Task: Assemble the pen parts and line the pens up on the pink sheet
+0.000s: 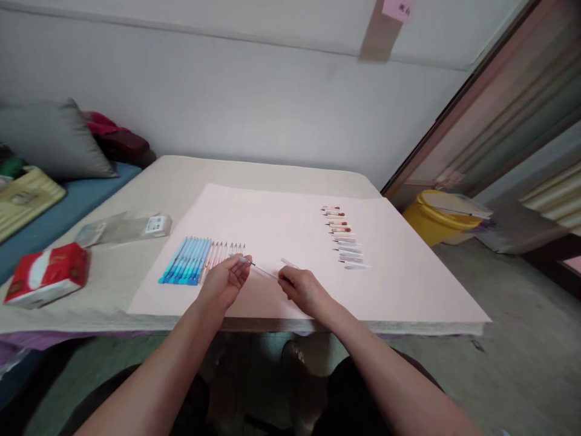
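Only one view is given: it is taken from the person's head and is aimed forward and down. The left hand (226,280) and right hand (302,287) are seen close below (low and central in the view), the table (181,175) and wall (227,91) beyond.

The sheet (281,221) on the table (181,175) bears pens (188,261) at left, caps (345,239) at right.

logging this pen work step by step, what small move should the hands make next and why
Probably ease the hands together, sliding the refill into the piece the left hand pinches. The thin refill spans both hands, the right hand pinching its other end, and a row of pens lies beside the left.
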Demonstrator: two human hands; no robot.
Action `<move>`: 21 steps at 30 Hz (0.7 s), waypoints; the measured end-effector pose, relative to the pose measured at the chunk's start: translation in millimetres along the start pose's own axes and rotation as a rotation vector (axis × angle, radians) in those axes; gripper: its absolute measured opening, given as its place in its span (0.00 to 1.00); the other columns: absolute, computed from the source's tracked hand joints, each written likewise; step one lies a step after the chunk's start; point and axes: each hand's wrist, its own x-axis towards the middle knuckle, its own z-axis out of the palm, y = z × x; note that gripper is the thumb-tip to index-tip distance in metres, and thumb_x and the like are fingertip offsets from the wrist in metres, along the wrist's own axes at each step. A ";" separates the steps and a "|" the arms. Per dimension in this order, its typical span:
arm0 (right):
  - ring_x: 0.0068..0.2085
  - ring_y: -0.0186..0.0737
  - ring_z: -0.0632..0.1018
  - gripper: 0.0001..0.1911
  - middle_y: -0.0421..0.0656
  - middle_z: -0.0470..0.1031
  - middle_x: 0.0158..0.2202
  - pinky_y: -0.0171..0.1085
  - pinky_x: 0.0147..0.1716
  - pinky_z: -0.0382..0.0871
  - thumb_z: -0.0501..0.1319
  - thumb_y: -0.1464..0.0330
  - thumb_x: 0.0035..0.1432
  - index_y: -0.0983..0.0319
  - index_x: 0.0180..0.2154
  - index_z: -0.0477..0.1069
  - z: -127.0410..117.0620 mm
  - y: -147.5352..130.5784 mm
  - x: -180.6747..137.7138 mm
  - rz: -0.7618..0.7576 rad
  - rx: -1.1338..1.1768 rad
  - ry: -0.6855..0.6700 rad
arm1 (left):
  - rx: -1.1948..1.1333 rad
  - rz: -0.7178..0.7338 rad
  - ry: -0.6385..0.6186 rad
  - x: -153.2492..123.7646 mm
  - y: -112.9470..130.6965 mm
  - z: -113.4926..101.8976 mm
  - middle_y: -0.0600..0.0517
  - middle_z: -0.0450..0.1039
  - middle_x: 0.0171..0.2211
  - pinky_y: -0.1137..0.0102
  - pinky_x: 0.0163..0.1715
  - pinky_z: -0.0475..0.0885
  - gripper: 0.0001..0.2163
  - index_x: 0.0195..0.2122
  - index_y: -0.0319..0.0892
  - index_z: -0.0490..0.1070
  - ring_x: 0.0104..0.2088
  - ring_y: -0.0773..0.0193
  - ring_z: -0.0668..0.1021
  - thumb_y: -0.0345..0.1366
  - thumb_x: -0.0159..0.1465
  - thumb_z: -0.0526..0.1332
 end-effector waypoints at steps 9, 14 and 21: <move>0.22 0.29 0.71 0.07 0.36 0.67 0.20 0.28 0.23 0.60 0.53 0.74 0.57 0.62 0.27 0.64 1.5 -0.8 -0.6 0.015 0.127 0.030 | 0.181 0.198 -0.063 -10.6 -6.1 6.5 0.46 0.76 0.32 0.75 0.29 0.73 0.05 0.33 0.38 0.69 0.31 0.67 0.78 0.30 0.55 0.63; 0.18 0.28 0.70 0.07 0.34 0.65 0.17 0.27 0.19 0.60 0.54 0.73 0.57 0.62 0.27 0.66 9.1 -5.3 -1.2 0.087 0.322 0.051 | 0.278 0.185 -0.134 -18.6 -23.3 12.0 0.46 0.76 0.33 0.74 0.31 0.72 0.08 0.34 0.39 0.67 0.31 0.67 0.77 0.33 0.55 0.64; 0.16 0.30 0.69 0.04 0.34 0.65 0.15 0.28 0.15 0.61 0.56 0.70 0.53 0.62 0.28 0.68 23.6 -2.9 1.3 0.234 0.598 0.053 | 0.341 0.142 -0.192 -26.6 -42.7 10.9 0.46 0.76 0.35 0.70 0.33 0.71 0.12 0.36 0.41 0.66 0.32 0.65 0.78 0.39 0.54 0.64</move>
